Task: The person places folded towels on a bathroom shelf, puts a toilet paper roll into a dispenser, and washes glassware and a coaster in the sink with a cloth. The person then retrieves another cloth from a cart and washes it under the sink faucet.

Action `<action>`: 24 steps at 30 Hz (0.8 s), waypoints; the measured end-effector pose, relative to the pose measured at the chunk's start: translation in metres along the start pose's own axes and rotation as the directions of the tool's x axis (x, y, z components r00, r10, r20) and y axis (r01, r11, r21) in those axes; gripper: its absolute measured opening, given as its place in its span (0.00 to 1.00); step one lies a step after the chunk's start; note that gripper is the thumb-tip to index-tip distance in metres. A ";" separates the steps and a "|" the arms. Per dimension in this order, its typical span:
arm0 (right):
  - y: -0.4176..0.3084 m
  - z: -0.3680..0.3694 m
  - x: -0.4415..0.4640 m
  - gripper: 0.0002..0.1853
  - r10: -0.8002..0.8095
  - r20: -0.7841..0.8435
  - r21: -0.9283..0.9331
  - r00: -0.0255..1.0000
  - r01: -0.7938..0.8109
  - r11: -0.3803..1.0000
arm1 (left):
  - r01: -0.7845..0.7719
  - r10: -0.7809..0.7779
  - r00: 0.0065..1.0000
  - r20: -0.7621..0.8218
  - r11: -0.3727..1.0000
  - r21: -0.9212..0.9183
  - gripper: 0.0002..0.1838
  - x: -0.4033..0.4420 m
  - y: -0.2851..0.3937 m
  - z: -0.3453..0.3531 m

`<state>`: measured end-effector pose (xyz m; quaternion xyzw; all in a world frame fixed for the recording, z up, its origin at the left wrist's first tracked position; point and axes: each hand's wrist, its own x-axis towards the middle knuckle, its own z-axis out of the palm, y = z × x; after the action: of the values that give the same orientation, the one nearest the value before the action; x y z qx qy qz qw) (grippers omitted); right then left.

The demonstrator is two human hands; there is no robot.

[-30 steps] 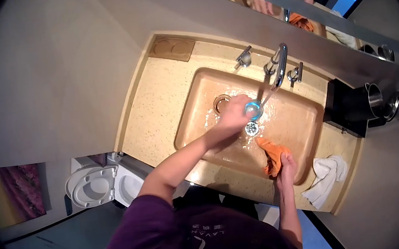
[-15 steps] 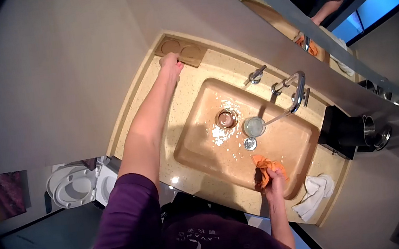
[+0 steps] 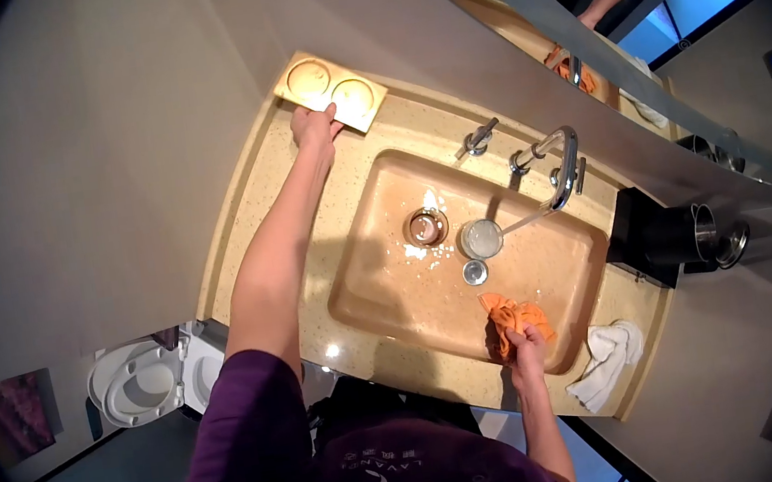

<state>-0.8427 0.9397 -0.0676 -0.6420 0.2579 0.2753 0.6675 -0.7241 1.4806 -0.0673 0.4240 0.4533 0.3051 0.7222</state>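
Looks partway to me: tray point(image 3: 330, 92) is in hand at the counter's point(image 3: 252, 198) back left, glass point(image 3: 482, 239) and second glass point(image 3: 425, 227) sit in the sink point(image 3: 550, 263), tap point(image 3: 573, 151) running, so nothing's wrapped up. Left hand point(image 3: 316, 130), arm stretched way out, pinches tray's near edge; right hand point(image 3: 525, 347), closer in, bunches orange cloth point(image 3: 518, 315) by the sink's near side.

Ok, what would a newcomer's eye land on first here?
Probably the bright orange cloth, bunched in the right hand at the sink's near side. Next, the pale tray with two round recesses, held by the left hand at the counter's back left corner. Mid-sink, a glass stands under the running faucet.
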 end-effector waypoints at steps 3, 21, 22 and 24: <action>0.006 -0.007 0.004 0.05 0.008 0.041 0.040 0.999 -0.010 0.999 | -0.120 0.075 0.957 0.281 0.982 0.148 0.18 -0.084 0.025 0.003; -0.082 -0.016 0.025 0.19 -0.249 0.472 0.613 0.846 -0.112 0.782 | -0.439 -0.023 0.710 0.703 0.766 0.469 0.11 -0.291 -0.100 0.011; -0.089 -0.010 0.021 0.16 -0.319 0.427 0.681 0.846 -0.070 0.729 | -0.493 0.071 0.676 0.733 0.783 0.379 0.11 -0.286 -0.105 0.019; -0.105 -0.001 0.011 0.16 -0.307 0.389 0.749 0.868 -0.105 0.654 | -0.430 -0.028 0.682 0.731 0.794 0.431 0.12 -0.271 -0.117 0.032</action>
<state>-0.7618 0.9368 -0.0003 -0.2323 0.1350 0.2563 0.9285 -0.7973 1.1928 -0.0561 0.7528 0.1594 0.0506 0.6366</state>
